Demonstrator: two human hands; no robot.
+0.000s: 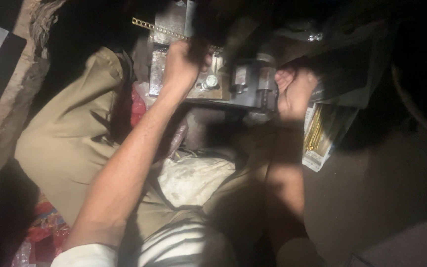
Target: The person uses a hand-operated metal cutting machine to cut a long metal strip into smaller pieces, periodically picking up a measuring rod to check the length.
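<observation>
Dim workshop floor, left hand (pixel 184 64) closing fingers around perforated brass strip (pixel 159 28) over metal press (pixel 250 81), right hand (pixel 295 91) gripping its right side.

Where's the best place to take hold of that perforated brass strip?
Probably the free end of the perforated brass strip, from the upper left: it juts clear there, while the left hand covers its other end over the metal press.

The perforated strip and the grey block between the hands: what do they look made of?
The perforated strip looks like thin brass-coloured metal: a yellowish sheen and an even row of punched holes. The grey block seems to be cast or machined steel with a dull finish, bolted fittings and hard edges. The left hand grips near the strip; the right hand rests beside the block.
</observation>
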